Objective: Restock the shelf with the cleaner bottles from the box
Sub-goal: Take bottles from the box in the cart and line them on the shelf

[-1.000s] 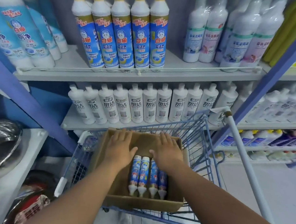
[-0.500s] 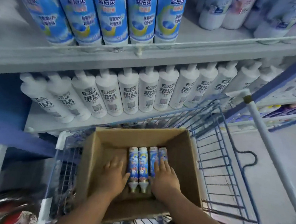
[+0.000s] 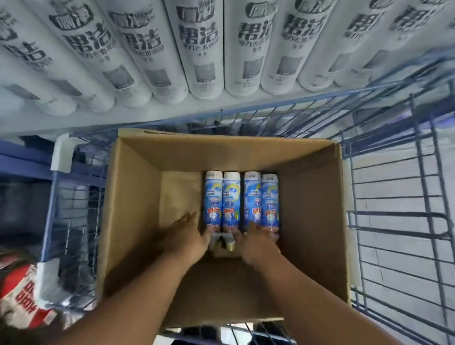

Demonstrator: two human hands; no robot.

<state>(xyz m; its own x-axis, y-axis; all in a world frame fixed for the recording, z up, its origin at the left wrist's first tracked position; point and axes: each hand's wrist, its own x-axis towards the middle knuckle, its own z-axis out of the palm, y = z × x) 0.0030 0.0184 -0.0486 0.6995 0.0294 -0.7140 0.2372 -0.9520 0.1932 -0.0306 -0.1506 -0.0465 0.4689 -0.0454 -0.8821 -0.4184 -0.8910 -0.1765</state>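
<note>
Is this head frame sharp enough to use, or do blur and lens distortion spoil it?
Head view: the blue bottles in the box read fairly sharp; the left hand and right hand are motion-smeared at the fingers; the white shelf bottles fan outward from wide-angle distortion; the red pack at the lower-left edge is badly blurred.

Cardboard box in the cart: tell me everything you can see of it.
The cardboard box is plain brown, open-topped, sitting inside the blue wire cart. Four blue-labelled cleaner bottles lie side by side on its floor, cap ends toward the person. The left hand and right hand reach inside, at the bottles' near ends.
</note>
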